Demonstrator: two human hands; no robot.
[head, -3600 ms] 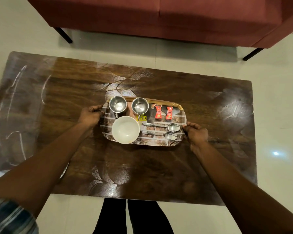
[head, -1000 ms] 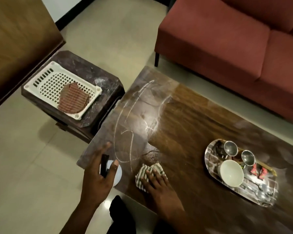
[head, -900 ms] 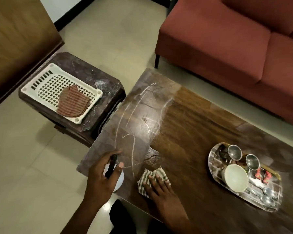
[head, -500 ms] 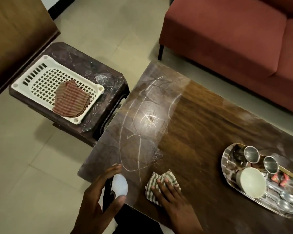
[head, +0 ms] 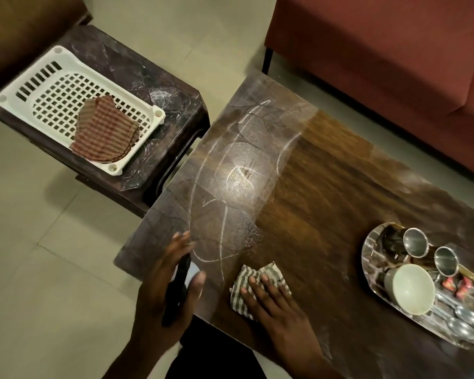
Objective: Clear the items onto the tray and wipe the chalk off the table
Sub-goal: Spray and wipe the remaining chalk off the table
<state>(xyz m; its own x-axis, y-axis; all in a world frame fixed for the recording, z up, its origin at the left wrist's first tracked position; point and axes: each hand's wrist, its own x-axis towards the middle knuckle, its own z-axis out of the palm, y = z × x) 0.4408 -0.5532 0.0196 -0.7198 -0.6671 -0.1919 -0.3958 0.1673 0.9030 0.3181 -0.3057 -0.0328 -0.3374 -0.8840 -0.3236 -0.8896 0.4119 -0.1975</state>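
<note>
Head view: tray [head: 368, 243] sits on the table [head: 326, 203] at the right end, loaded with two steel cups [head: 415, 242], a white bowl [head: 411, 289], two small red packets [head: 456, 285] and spoons [head: 461, 320]. White basket [head: 25, 90] on the side table [head: 137, 67] to the left holds a folded striped rag [head: 104, 129]. Chalk lines [head: 225, 214] cover the left part of the table. Right hand [head: 274, 299] lies palm-down, fingers flat and slightly spread, pressing a striped cloth [head: 274, 269] onto the table near its front edge, just right of the chalk. Left hand [head: 162, 291] hovers at the table's near-left corner, fingers curled around a spray bottle [head: 178, 285] with dark trigger and white body; thumb on the right side.
</note>
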